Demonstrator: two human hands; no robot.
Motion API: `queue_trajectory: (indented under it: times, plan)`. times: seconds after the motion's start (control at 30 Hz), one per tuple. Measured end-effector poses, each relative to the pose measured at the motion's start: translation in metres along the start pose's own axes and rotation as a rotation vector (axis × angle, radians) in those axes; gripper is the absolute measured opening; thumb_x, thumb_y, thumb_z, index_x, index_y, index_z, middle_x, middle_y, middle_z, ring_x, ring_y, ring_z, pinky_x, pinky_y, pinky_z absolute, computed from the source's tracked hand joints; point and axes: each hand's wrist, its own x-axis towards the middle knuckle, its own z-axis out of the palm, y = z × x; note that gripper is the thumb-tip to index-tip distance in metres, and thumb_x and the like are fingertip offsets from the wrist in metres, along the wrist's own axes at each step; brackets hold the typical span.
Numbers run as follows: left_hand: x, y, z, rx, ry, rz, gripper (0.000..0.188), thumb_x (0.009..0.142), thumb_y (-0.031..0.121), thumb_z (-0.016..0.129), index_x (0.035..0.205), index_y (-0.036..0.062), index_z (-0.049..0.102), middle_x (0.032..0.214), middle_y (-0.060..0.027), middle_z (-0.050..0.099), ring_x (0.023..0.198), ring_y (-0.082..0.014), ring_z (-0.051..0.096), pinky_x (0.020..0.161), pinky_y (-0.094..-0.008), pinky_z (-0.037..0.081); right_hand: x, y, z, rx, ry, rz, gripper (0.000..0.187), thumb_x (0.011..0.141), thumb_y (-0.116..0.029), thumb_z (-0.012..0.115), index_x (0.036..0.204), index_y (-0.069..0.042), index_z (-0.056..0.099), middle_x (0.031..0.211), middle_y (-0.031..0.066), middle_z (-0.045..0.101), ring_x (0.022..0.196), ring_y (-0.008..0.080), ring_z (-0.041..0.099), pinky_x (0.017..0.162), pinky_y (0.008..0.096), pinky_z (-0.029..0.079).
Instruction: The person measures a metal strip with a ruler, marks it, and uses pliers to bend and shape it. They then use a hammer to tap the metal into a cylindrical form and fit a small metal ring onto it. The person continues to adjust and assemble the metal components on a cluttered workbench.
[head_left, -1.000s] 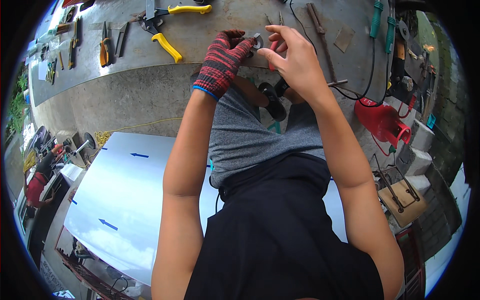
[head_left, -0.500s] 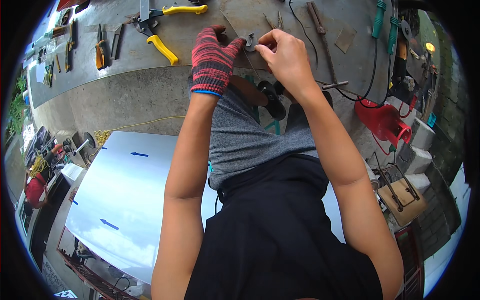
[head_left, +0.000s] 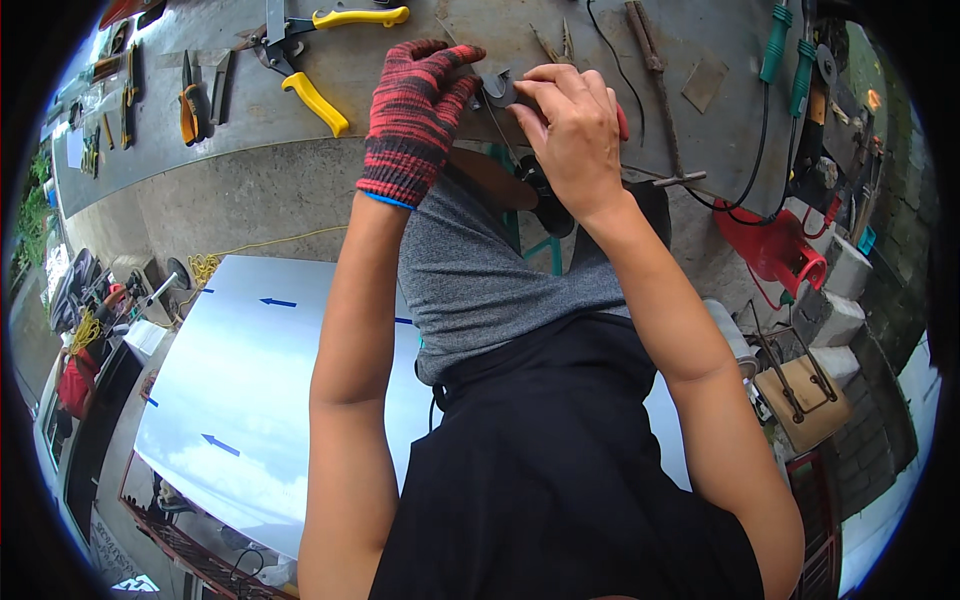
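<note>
A small curved grey metal piece lies between my two hands, near the bench's front edge. My left hand wears a red-and-black striped knit glove. Its thumb is close beside the piece, while the forefinger stretches out above, apart from the thumb. Bare, my right hand pinches the right side of the metal piece between thumb and fingertips. Something red shows past that hand's outer side; its kind is hidden. A thin dark rod or strip slants past the left thumb and over the edge.
On the metal bench lie yellow-handled snips, orange-handled pliers, a rusty rod and a small square plate. Green-handled cable leads hang at the right, above a red tool body. A glossy sheet lies behind me.
My left hand has shifted slightly left, its forefinger now stretched out and apart from the thumb. My right hand has turned and lowered a little, and the red thing shows beside it.
</note>
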Motion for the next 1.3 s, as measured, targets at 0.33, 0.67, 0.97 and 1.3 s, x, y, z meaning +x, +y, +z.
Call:
queue_trajectory:
  times: [0.33, 0.67, 0.97, 1.3]
  plan:
    - [0.028, -0.005, -0.018, 0.048, -0.297, 0.037, 0.021, 0.09, 0.022, 0.074, 0.109, 0.0137, 0.077, 0.098, -0.0122, 0.071, 0.095, -0.0307, 0.07, 0.086, -0.0372, 0.055, 0.002, 0.004, 0.007, -0.047, 0.013, -0.026, 0.015, 0.079, -0.016, 0.082, 0.092, -0.013, 0.079, 0.11, -0.0064, 0.07, 0.095, 0.0201, 0.057, 0.083, 0.0364, 0.042]
    - [0.031, -0.003, -0.024, -0.001, -0.383, -0.028, 0.021, 0.09, 0.024, 0.074, 0.109, 0.0131, 0.077, 0.098, -0.014, 0.072, 0.095, -0.0324, 0.071, 0.085, -0.0398, 0.056, 0.015, -0.005, -0.008, 0.12, -0.11, 0.146, 0.014, 0.085, -0.015, 0.08, 0.096, -0.008, 0.081, 0.109, -0.0003, 0.074, 0.092, 0.0218, 0.061, 0.086, 0.0353, 0.048]
    - [0.037, -0.006, -0.016, -0.054, -0.416, -0.048, 0.022, 0.091, 0.025, 0.074, 0.108, 0.0125, 0.076, 0.098, -0.0157, 0.073, 0.095, -0.034, 0.071, 0.085, -0.0422, 0.057, 0.023, -0.011, -0.008, 0.168, -0.201, 0.275, 0.015, 0.083, -0.014, 0.082, 0.092, -0.003, 0.081, 0.107, 0.0044, 0.074, 0.087, 0.0202, 0.059, 0.084, 0.0346, 0.05]
    - [0.042, -0.002, -0.012, -0.05, -0.443, -0.052, 0.023, 0.091, 0.026, 0.074, 0.109, 0.0113, 0.075, 0.099, -0.0175, 0.075, 0.094, -0.036, 0.072, 0.083, -0.045, 0.058, 0.022, -0.009, -0.005, 0.147, -0.194, 0.255, 0.013, 0.084, -0.014, 0.082, 0.091, -0.003, 0.08, 0.107, 0.0046, 0.074, 0.09, 0.0217, 0.06, 0.085, 0.0356, 0.05]
